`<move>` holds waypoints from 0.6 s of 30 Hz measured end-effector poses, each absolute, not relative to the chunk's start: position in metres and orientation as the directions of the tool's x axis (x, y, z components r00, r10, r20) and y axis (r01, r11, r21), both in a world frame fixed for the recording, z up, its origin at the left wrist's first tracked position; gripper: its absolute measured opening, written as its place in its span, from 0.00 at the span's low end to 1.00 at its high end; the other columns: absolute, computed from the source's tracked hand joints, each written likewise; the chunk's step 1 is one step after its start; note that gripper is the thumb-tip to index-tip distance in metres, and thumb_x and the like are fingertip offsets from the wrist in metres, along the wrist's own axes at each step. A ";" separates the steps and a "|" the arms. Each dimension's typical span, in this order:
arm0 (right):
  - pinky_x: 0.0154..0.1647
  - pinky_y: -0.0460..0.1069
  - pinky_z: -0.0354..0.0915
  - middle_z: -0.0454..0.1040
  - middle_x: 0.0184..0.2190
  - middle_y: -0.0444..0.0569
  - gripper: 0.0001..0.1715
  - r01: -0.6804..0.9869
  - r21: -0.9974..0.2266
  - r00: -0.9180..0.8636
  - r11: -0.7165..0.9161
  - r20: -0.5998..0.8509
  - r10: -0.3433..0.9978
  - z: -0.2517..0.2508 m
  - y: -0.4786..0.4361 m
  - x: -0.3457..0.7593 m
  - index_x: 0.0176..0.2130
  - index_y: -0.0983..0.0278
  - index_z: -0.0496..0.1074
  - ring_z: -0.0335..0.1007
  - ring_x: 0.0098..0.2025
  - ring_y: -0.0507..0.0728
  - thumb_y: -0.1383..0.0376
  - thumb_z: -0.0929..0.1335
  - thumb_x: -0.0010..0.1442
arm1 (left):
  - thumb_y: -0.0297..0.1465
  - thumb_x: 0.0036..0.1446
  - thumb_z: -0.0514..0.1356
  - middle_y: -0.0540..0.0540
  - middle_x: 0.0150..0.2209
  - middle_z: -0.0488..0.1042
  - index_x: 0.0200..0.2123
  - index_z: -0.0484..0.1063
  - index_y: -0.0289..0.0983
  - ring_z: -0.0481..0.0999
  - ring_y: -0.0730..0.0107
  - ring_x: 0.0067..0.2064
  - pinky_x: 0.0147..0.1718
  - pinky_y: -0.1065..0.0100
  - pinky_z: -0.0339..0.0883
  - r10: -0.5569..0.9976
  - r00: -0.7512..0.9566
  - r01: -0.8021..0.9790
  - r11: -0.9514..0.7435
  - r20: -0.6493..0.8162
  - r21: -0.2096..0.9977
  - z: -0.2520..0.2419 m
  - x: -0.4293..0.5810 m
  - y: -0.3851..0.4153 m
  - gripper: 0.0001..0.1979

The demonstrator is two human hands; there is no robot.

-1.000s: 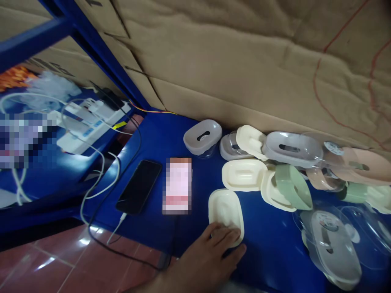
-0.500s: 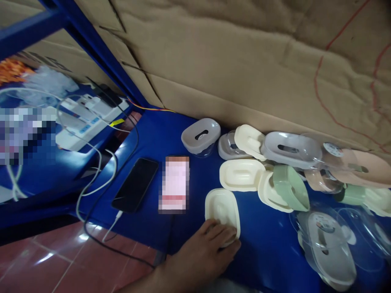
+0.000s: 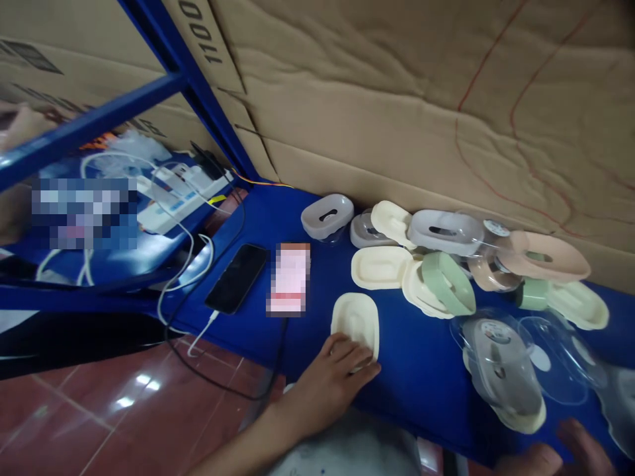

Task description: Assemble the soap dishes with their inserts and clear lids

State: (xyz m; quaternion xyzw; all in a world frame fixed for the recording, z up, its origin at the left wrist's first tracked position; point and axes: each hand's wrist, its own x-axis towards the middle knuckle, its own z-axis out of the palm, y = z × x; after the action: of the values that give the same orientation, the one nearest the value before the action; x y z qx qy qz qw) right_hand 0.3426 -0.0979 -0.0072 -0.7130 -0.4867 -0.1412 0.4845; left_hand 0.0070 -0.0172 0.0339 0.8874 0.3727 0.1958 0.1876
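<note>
My left hand (image 3: 330,380) lies over the near end of a cream plastic soap dish (image 3: 356,318), its fingers inside the rim and its thumb along the right edge. At the bottom right corner my right hand (image 3: 560,456) comes partly into view, a little blurred, fingers apart and nothing seen between them. Just beyond it lies a stack with a grey soap dish (image 3: 510,370) under a clear lid and a cream piece below. Another cream dish (image 3: 380,268) and a green oval holder (image 3: 449,284) sit behind my left hand.
Along the cardboard wall (image 3: 372,106) stand grey dishes (image 3: 327,217) and a peach one (image 3: 546,256). Two phones, one black (image 3: 237,277) and one with a lit screen (image 3: 290,277), lie left, among cables. A power strip (image 3: 186,205) and another person's hand (image 3: 27,125) are farther left.
The view has swung left. My right hand has appeared at the bottom right, and another person's hand shows at the far left. My left hand stays on the cream soap dish.
</note>
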 end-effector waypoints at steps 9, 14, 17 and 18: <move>0.54 0.70 0.69 0.77 0.49 0.60 0.20 0.817 -0.554 0.252 0.162 0.595 0.763 0.001 -0.086 0.291 0.55 0.63 0.76 0.75 0.51 0.71 0.58 0.71 0.66 | 0.25 0.72 0.59 0.47 0.50 0.83 0.53 0.77 0.43 0.82 0.64 0.52 0.53 0.58 0.78 0.748 0.434 0.707 -0.628 0.502 0.325 0.063 -0.062 0.012 0.12; 0.54 0.64 0.68 0.77 0.53 0.61 0.19 0.769 -0.609 0.251 0.196 0.569 0.783 0.005 -0.079 0.296 0.57 0.65 0.75 0.76 0.52 0.68 0.62 0.71 0.68 | 0.41 0.76 0.54 0.45 0.54 0.81 0.53 0.77 0.25 0.80 0.54 0.59 0.59 0.48 0.72 0.827 -0.060 0.981 -0.054 0.558 0.184 0.103 -0.177 0.140 0.24; 0.52 0.62 0.68 0.78 0.52 0.60 0.17 0.787 -0.580 0.214 0.209 0.575 0.790 0.003 -0.079 0.299 0.55 0.64 0.77 0.77 0.52 0.67 0.64 0.71 0.68 | 0.55 0.71 0.49 0.37 0.64 0.73 0.57 0.72 0.16 0.68 0.36 0.68 0.64 0.36 0.60 0.868 -0.062 0.997 0.035 0.492 0.065 0.108 -0.223 0.208 0.42; 0.52 0.62 0.69 0.78 0.53 0.60 0.16 0.795 -0.571 0.211 0.205 0.577 0.789 0.002 -0.079 0.299 0.55 0.64 0.78 0.77 0.52 0.67 0.64 0.71 0.68 | 0.58 0.69 0.48 0.35 0.68 0.69 0.58 0.71 0.15 0.64 0.32 0.70 0.65 0.32 0.54 0.878 -0.047 0.999 0.038 0.477 0.028 0.106 -0.232 0.224 0.46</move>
State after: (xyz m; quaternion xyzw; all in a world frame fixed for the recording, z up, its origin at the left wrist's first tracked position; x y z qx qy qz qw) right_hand 0.2993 -0.0791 0.0022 -0.6303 -0.6283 -0.0034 0.4561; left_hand -0.2317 0.2236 0.1057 0.6697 0.7006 0.1803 -0.1679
